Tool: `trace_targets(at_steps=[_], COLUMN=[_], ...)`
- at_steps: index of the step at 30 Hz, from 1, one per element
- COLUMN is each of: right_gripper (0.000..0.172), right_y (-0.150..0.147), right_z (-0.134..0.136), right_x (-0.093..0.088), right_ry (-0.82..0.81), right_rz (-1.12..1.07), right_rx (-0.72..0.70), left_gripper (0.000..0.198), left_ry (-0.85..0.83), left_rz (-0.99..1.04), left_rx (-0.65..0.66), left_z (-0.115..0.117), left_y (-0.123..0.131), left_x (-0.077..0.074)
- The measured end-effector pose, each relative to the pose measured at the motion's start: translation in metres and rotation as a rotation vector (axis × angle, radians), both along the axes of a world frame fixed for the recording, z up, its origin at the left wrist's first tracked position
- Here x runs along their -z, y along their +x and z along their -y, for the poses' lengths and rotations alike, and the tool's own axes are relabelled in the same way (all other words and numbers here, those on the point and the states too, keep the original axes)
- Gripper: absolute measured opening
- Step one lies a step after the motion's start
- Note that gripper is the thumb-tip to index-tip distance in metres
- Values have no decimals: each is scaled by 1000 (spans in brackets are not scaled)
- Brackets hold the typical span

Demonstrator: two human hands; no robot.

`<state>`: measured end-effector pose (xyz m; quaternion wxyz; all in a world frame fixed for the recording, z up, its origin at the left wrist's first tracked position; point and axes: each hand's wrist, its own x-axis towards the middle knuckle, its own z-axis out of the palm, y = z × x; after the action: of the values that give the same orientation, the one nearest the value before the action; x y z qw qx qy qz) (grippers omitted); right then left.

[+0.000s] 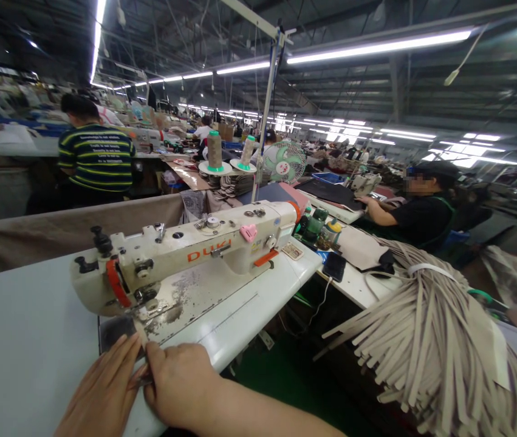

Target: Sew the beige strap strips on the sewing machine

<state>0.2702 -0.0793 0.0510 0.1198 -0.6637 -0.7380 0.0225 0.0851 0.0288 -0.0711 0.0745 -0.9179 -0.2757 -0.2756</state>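
Observation:
At the needle end of a white sewing machine point(222, 240), a short beige strip point(141, 334) shows between my hands. My left hand point(103, 385) lies with its fingers stretched out, the tips against the strip's left side. Close on the right, my right hand point(183, 379) is closed, its fingers curled and its index fingertip by the strip. A small dark, shiny thing point(140, 379) shows between the two hands, partly covered; I cannot tell what it is. A dark plate point(115, 331) is set in the table beside the needle area.
A bundle of beige strips point(440, 328) hangs over the side table on the right. A phone point(333, 267) with a cable, bottles point(315, 224) and thread cones point(215, 152) stand around the machine. One co-worker point(422, 203) sits at right, another point(96, 149) at left.

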Motion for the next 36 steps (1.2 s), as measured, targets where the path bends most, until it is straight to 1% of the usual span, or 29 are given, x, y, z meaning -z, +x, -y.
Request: trace_targets(at_steps=[5,9,12,14,16,19,20,22,24,26,31,36], right_gripper=[45,50,47,45,45,47,47,43,39,36,36,34], right_y=[1,9,21,30,40,54,57,62,63,64,63,64], right_z=[0,0,0,1,3,3,2,0,-2,-3,-3,-5], right_x=[5,2,-2,-3,1,15,20,29,34,34,31,39], right_ry=[-1,-22,-6,17,62,184,231,310,367,406,429,456], right_rz=[-9,-55,-116,-129,-137,-155,-157,-162,-152,-133,-97,-87], right_rx=[2,-44,-60,-21,29,71,72,27,-19,-41,-49,-29], left_gripper=[70,66,57,49,43,43,43,43,44,45,47,45], left_ry=[6,-14,-22,-13,-16,-49,-72,-115,-157,-188,-227,-281], left_rz=[29,54,51,55,52,39,28,-3,-31,-42,-38,-60], left_rx=[0,-6,-34,-59,-83,-147,-174,-212,-238,-253,-261,-246], left_z=[7,11,16,22,29,36,37,37,37,37,31,16], left_y=[6,10,14,18,23,29,30,32,34,35,36,33], left_x=[-11,-20,-30,-40,-51,-67,-71,-77,-81,-83,-84,-91])
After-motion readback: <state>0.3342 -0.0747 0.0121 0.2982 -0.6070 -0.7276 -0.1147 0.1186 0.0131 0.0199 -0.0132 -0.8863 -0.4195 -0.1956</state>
